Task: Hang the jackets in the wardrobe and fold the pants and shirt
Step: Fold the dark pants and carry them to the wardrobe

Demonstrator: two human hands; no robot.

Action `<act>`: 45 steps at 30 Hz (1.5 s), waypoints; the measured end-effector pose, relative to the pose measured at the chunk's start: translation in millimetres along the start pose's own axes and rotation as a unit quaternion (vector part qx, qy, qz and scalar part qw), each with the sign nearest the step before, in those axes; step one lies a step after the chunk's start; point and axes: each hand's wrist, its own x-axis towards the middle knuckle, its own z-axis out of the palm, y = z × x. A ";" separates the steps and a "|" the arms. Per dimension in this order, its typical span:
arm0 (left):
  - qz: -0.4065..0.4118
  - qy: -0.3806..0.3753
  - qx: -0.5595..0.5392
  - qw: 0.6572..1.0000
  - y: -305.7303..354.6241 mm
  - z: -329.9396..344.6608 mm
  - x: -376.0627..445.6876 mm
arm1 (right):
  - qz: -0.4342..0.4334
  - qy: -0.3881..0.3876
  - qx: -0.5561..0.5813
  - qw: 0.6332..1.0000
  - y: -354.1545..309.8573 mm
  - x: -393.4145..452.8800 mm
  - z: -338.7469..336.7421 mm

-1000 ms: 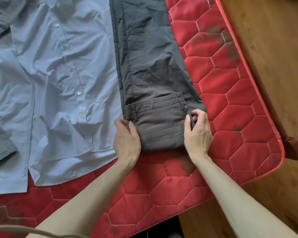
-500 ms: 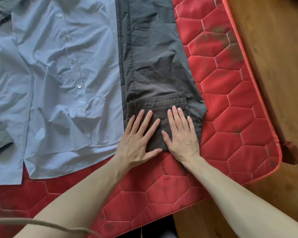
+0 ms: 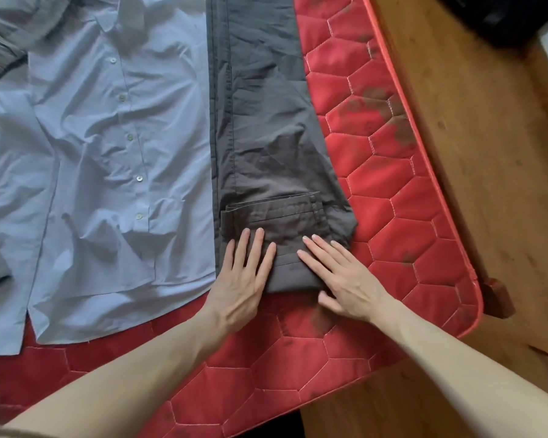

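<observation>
Both hands lie flat, palms down, on the folded waist end of the dark brown pants [image 3: 266, 128], which stretch away from the fingertips along the red quilted mattress [image 3: 393, 172]. The left hand [image 3: 241, 279] has its fingers spread a little, gripping nothing, its fingertips just short of the waistband fold. The right hand [image 3: 345, 276] is also flat with fingers nearly together, angled toward the left hand, its thumb off the cloth on the mattress. Just beside the left hand's little finger lies the pale blue shirt [image 3: 108, 153], buttoned and spread out
</observation>
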 end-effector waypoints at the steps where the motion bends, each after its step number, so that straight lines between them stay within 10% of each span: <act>1: -0.007 -0.009 -0.021 1.000 1.3 -3.4 -0.2 | 0.010 0.002 -0.002 1.000 -4.1 -0.1 -2.0; 16: 0.039 -0.249 -0.357 0.899 -24.7 -98.7 -53.9 | 0.062 0.170 0.269 0.946 -60.7 -61.4 -67.4; 26: -0.072 -0.218 -0.644 0.730 -58.1 -98.2 -15.7 | 0.355 0.193 0.476 0.781 -67.1 -37.6 -46.1; 31: -0.215 -0.139 -0.787 0.561 -77.2 -67.1 -7.8 | 0.438 0.263 0.436 0.741 -52.0 -10.0 -24.9; 45: -0.303 0.139 -0.535 0.776 -38.2 -10.0 18.3 | 0.485 0.225 0.240 0.811 -7.7 61.9 -0.3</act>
